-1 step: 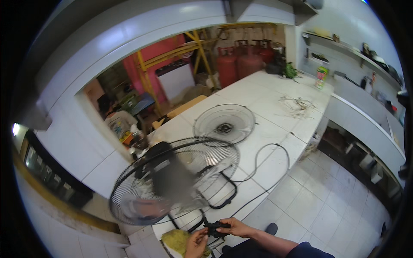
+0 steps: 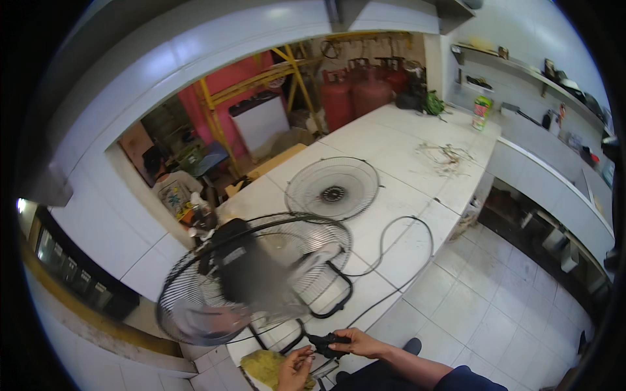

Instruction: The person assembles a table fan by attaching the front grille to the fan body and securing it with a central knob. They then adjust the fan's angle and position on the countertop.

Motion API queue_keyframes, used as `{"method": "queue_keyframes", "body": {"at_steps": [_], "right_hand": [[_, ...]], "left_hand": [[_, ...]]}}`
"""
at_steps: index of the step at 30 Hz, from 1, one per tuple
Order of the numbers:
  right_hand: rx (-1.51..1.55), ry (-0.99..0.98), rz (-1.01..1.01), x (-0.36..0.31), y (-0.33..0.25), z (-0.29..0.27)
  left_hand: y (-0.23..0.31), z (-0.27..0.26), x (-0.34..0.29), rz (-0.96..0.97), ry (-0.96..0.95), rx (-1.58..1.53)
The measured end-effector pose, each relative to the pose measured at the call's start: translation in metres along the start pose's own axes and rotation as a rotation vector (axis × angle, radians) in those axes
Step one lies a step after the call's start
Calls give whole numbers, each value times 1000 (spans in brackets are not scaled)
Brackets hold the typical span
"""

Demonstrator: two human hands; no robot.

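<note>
My right hand (image 2: 360, 343) pinches a small black piece (image 2: 326, 345) of uneven shape, just off the tabletop's near edge. My left hand (image 2: 297, 370) is beside the piece's left end, thumb and fingers drawn together; whatever is between them is too small to make out. Beyond my hands, a fan (image 2: 236, 264) with a black motor housing, translucent blades and a round wire cage lies tilted on a black tube stand (image 2: 349, 296). Its blades look blurred. A separate round wire grille (image 2: 305, 195) lies flat behind it.
A dark cable (image 2: 432, 244) loops over the white tiled counter (image 2: 404, 189). A yellow-green cloth (image 2: 261, 367) is by my left hand. Farther off are dry twigs (image 2: 448, 156), a green carton (image 2: 481, 113) and red gas cylinders (image 2: 372, 94). A person (image 2: 176, 189) is beyond the opening.
The view has shifted slightly, so the counter things appear a little farther left. My left fingers have come slightly away from the black piece, which stays in my right hand.
</note>
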State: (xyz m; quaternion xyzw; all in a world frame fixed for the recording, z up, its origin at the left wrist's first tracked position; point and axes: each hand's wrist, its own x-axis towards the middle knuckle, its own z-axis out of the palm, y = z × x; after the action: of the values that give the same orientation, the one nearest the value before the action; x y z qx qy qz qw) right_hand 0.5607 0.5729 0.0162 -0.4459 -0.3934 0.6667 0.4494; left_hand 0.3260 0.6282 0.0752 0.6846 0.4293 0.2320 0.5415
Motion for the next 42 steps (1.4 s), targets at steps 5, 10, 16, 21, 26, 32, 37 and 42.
{"method": "queue_keyframes", "body": {"at_steps": [5, 10, 16, 21, 26, 32, 37, 42], "right_hand": [[19, 267, -197, -65, -23, -102], [-56, 513, -304, -160, -21, -197], [179, 734, -350, -334, -30, -299], [249, 1044, -361, -476, -33, -325], [370, 1240, -410, -516, -26, -332], [416, 1350, -477, -537, -22, -380], [490, 1482, -443, -564, -32, -449], [634, 1656, -414, -611, -60, -539]], "left_hand": [[41, 69, 46, -71, -91, -42], [89, 178, 95, -50, -266, 2], [144, 364, 132, 64, -407, -160], [181, 482, 124, 77, -739, -25], [200, 533, 147, 159, -901, 138], [219, 605, 176, 224, -935, 167], [241, 678, 217, 204, -972, 242], [301, 784, 271, 462, -1014, 389]]}}
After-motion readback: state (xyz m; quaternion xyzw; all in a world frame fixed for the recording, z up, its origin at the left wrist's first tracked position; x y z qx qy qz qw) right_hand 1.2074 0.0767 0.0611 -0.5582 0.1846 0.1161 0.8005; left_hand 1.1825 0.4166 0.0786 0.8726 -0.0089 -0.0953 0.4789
